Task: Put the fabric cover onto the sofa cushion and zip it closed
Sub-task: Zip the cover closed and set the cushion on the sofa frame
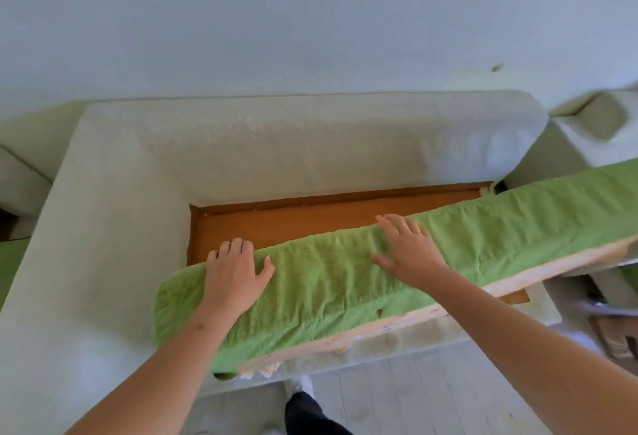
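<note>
The cushion (397,322) lies long-ways across the front edge of the sofa (138,193). Its left end sits near the front left corner by the armrest, and its length slants back and rightward, out past the sofa's right end. The green cover (328,279) is wrinkled and wraps the top face and the far side. Along the near lower edge the cover gapes and pale foam shows in a strip from the left end to the right, so it is not zipped shut there. No zip can be made out. The left hand (233,272) sits on the cushion's left part, palm down, thumb spread on the green cloth and fingers (228,248) bent over the far edge, holding it. The right hand (407,251) lies near the middle of the cushion, flat and open with fingers spread, pressing on the cover and gripping nothing. Behind the cushion the sofa's bare orange-brown base (310,217) shows, reaching to the back rest and the left armrest. The sofa is pale grey and stands against a light wall (310,20). Another pale upholstered piece (593,117) stands beyond its right end. Below the front edge lies a light plank floor (414,393), where the person's dark trouser leg (307,414) shows.
</note>
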A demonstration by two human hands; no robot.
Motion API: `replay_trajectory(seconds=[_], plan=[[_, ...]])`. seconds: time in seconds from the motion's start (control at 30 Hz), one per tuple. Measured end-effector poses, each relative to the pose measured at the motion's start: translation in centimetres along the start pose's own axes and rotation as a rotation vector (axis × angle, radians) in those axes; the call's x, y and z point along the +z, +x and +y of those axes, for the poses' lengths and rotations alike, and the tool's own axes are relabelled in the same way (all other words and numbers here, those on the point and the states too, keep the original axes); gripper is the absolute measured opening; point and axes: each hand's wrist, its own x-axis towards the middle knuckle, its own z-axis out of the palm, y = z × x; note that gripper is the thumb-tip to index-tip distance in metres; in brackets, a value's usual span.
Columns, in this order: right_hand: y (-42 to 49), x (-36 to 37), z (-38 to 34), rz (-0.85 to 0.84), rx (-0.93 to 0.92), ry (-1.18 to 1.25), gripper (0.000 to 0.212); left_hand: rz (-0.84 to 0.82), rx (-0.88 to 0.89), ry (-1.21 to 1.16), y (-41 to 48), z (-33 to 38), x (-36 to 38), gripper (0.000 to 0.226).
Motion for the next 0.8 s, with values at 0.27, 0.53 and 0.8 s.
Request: replay_trajectory(seconds=[0.27,0.53,0.8], plan=[[-1.9,3.4,7.3,-0.038,0.122,-0.047,0.090,-0.112,0.116,0.009,-1.7,15.6,0.0,0.085],[2.6,1.8,22.1,-0.061,-0.170,-0.076,0.089,-0.103,0.216,0.038,6.3,29.3,2.1,0.095],[4.4,3.6,25.8,-0.183,-0.345,-0.097,0.069,-0.311,0.311,0.034,8.8,31.6,3.7,0.073]])
